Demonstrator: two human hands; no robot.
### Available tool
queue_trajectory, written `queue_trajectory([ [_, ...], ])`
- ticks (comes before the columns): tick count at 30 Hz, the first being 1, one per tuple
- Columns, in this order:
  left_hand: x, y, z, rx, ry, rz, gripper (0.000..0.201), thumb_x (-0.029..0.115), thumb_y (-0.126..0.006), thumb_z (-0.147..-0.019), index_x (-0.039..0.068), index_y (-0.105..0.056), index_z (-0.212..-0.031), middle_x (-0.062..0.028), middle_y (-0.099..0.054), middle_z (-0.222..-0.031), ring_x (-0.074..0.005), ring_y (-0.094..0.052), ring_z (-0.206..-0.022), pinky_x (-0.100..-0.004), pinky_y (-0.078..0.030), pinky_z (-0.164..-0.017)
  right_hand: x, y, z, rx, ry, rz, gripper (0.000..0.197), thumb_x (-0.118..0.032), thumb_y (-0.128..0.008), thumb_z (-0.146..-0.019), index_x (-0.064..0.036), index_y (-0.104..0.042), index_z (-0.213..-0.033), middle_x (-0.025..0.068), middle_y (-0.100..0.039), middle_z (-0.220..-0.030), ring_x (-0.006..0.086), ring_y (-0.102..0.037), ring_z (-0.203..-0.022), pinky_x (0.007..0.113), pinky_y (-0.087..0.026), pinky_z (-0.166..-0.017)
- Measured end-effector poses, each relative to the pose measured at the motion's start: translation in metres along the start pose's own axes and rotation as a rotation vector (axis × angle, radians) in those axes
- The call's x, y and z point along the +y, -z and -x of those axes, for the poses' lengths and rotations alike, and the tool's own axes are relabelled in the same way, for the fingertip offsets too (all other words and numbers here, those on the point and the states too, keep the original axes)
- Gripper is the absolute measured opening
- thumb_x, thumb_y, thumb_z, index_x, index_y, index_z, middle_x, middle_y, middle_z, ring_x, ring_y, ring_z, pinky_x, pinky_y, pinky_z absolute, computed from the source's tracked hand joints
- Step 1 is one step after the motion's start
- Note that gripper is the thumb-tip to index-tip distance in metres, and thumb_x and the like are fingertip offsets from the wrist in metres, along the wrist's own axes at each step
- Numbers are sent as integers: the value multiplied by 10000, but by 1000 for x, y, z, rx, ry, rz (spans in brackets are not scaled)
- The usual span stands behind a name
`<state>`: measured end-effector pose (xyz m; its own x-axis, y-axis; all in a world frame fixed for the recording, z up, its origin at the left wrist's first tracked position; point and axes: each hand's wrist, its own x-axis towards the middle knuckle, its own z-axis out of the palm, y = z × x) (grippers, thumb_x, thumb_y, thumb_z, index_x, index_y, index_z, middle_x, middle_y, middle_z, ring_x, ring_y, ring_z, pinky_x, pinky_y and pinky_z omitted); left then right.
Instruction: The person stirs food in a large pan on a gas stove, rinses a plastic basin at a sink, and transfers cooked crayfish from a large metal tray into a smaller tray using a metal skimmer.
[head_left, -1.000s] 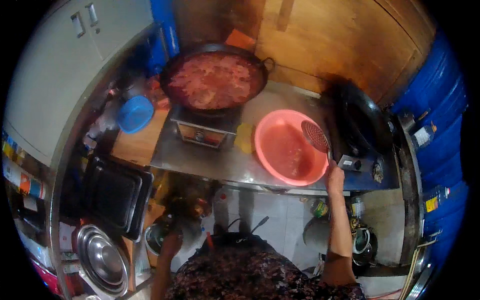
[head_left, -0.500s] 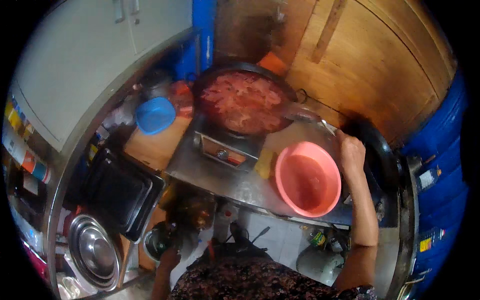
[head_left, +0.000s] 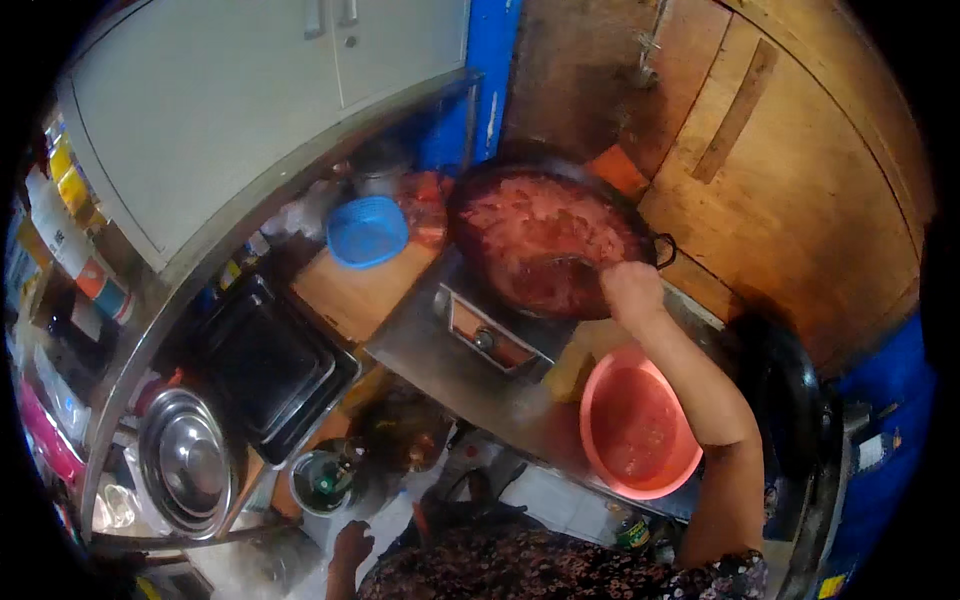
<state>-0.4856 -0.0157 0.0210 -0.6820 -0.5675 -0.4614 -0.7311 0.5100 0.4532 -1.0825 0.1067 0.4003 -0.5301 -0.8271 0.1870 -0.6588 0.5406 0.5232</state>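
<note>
A large dark wok [head_left: 480,255] stands on a stove [head_left: 490,330], filled with pieces in red liquid. My right hand [head_left: 635,293] is closed at the wok's near right rim, gripping the handle of a long-handled metal cooking utensil. The utensil's head [head_left: 562,268] dips into the red contents, partly hidden by steam and blur. My right forearm passes above a pink basin [head_left: 693,470] holding reddish liquid. Low at my left side, my left hand [head_left: 350,545] hangs with loosely curled fingers and nothing visible in it. Nearest to it is a round container [head_left: 300,485] with something green inside.
A blue plastic basket [head_left: 367,232] sits by a wooden board [head_left: 355,290]. Black trays [head_left: 270,365] and round steel trays [head_left: 187,460] lie at left. A black pan [head_left: 785,395] leans at right. Bottles [head_left: 75,250] line the left shelf, under a grey cabinet [head_left: 220,110].
My right hand has moved left and toward the wok, bringing the utensil's head down into the red contents. My left hand has lowered away from the round container. The view has shifted.
</note>
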Motion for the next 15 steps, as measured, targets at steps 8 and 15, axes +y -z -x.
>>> queue_trajectory([
  [8, -6, -22, 25, 93, 32, 67, 317, 204, -682, -724, 75, -650, -1012, -181, -632, -1023, -357, -605, -966, -443, -487, -846, 8, -24, -57, 4, -115, -97, 161, -60, -568, -779, -70, -723, -821, 130, -701, -817, 279, -698, -810, 398, -560, -678],
  [15, -5, -42, 31, 233, 29, 50, 322, 208, -705, -702, 84, -652, -995, -166, -639, -1004, -354, -611, -941, -437, -496, -826, 48, -40, -92, 148, -291, -244, 187, -77, -513, -835, -28, -694, -834, 194, -681, -873, 335, -680, -834, 437, -551, -703],
])
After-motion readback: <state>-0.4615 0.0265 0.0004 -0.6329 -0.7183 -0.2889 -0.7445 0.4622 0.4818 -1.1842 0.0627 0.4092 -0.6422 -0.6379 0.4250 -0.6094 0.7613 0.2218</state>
